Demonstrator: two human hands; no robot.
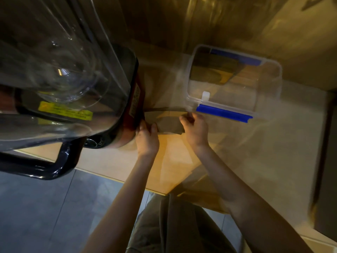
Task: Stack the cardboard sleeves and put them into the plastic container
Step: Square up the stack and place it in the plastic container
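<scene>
At the far left a large blender (60, 73) with a clear jug and a dark base stands on the worktop (175, 161), its base just beside the person's left hand (146, 137). That hand is closed on the left end of the flat brown cardboard sleeves (170, 123), thumb on top and the fingers underneath, hidden from view. The sleeves lie low over the worktop between the two hands; how many are in the bundle cannot be told in the dim, blurred picture, though a second edge shows along the near side, so the pile looks not quite squared. The right hand (196, 127) pinches the right end, fingers curled over the far edge. Just beyond and to the right of it stands the open plastic container (273, 83), clear with blue clips, and darker flat pieces already seem to lie in its far part. The step in hand appears to be evening up the stack before it goes in. To do it well, both hands should press the ends inward so the edges line up, keep the pile flat and firmly held, steer clear of the blender base, then carry it rightward over the near blue clip and lower it level into the container
</scene>
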